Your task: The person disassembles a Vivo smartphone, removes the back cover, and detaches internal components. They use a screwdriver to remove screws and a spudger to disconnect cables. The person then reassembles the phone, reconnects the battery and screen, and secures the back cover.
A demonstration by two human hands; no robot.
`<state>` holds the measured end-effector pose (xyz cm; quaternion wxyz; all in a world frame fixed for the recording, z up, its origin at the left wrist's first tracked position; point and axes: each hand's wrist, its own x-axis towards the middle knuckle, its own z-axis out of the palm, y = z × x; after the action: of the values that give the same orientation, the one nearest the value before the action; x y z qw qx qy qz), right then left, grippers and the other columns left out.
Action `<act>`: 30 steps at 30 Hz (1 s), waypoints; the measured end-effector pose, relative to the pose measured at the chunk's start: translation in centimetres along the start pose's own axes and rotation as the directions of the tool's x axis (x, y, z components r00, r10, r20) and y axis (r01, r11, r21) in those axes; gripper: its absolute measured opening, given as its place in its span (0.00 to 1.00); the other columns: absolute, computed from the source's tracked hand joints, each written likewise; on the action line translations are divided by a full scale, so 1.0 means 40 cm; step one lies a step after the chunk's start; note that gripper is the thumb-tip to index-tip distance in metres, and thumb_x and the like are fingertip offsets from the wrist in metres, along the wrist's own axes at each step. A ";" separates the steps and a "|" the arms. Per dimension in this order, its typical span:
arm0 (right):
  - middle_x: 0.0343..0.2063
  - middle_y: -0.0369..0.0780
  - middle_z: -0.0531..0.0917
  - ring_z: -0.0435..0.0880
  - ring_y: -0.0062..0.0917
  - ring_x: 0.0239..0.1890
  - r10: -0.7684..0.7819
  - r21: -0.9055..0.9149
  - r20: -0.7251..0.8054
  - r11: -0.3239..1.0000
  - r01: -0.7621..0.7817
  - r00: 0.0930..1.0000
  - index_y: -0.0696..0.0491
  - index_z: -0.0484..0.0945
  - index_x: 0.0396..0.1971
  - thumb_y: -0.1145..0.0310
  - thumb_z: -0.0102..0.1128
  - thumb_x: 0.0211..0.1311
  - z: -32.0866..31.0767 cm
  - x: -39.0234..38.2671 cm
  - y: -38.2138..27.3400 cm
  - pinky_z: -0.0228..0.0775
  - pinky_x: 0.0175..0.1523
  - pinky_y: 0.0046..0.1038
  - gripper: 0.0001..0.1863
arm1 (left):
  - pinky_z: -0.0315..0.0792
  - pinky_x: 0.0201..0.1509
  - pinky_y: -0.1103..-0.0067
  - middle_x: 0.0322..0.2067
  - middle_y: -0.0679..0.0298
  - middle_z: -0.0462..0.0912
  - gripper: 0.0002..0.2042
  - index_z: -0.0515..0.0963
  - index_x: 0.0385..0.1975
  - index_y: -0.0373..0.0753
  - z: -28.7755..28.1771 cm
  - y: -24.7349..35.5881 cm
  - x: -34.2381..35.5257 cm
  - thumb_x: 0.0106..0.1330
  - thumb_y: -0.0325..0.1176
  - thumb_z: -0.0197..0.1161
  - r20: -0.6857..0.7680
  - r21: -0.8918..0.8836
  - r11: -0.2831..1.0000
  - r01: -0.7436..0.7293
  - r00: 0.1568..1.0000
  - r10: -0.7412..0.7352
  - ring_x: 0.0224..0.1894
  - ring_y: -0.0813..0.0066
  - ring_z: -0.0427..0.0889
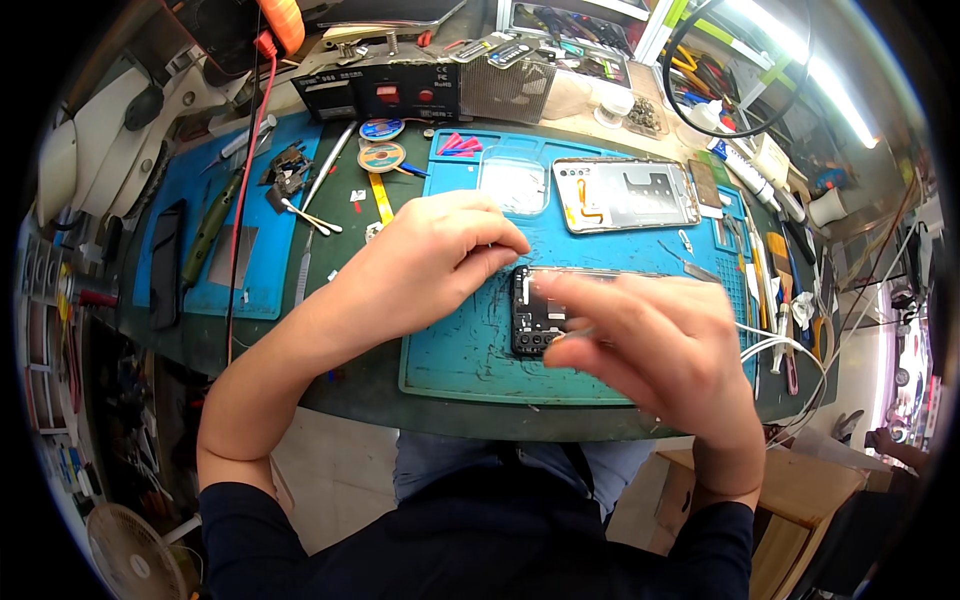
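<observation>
1. Dark green, spread wide beneath everything: the counter (370, 382), crowded with tools along the far side.
2. On top, right in front of the lap, a scored blue mat (460, 372); off to the left, a smaller mat (215, 303).
3. Left hand (435, 255), in close beside the phone's upper left corner: fingers drawn narrow, cannot tell around what, if anything.
4. Right hand (665, 340), blurred, right over the phone: thumb and forefinger a little apart, cannot tell of any grip through that blur.
5. Silver phone shell (640, 195), flat on the blue mat, farther up.
6. Black opened phone (540, 312), mid-mat, left end showing, much of the rest behind the right hand.
7. Clear dish (546, 190), just left of the shell.
8. Pink tips (459, 146), bunched near the mat's far left corner.
</observation>
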<state>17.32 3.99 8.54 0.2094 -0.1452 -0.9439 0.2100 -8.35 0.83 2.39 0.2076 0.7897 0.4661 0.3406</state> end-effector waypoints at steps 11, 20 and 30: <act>0.37 0.45 0.90 0.91 0.36 0.38 0.018 0.109 -0.165 0.994 0.000 0.986 0.57 0.78 0.64 0.76 0.73 0.56 0.040 0.013 -0.001 0.82 0.39 0.31 0.32 | 0.79 0.48 0.71 0.38 0.59 0.84 0.11 0.84 0.41 0.33 0.015 0.018 -0.005 0.59 0.20 0.68 0.084 -0.041 0.998 0.057 0.995 -0.054 0.44 0.59 0.85; 0.42 0.45 0.90 0.92 0.37 0.39 0.125 0.187 -0.068 0.976 -0.110 0.990 0.58 0.76 0.65 0.77 0.73 0.55 0.033 0.003 -0.016 0.83 0.43 0.33 0.34 | 0.79 0.48 0.70 0.38 0.59 0.84 0.11 0.85 0.41 0.34 0.020 0.006 0.006 0.58 0.21 0.70 0.115 -0.076 0.996 0.054 0.992 -0.045 0.44 0.59 0.85; 0.38 0.44 0.91 0.92 0.32 0.38 0.153 0.221 -0.056 0.966 -0.137 0.987 0.58 0.74 0.68 0.79 0.69 0.59 0.020 0.007 -0.004 0.83 0.47 0.32 0.34 | 0.78 0.43 0.74 0.36 0.60 0.85 0.08 0.85 0.42 0.33 -0.014 0.002 0.008 0.63 0.23 0.69 -0.006 -0.030 0.993 0.116 0.993 -0.116 0.38 0.67 0.84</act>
<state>16.67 3.70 8.06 0.2420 -0.1976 -0.8942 0.3207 -8.59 1.09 2.94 0.2371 0.7568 0.5068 0.3380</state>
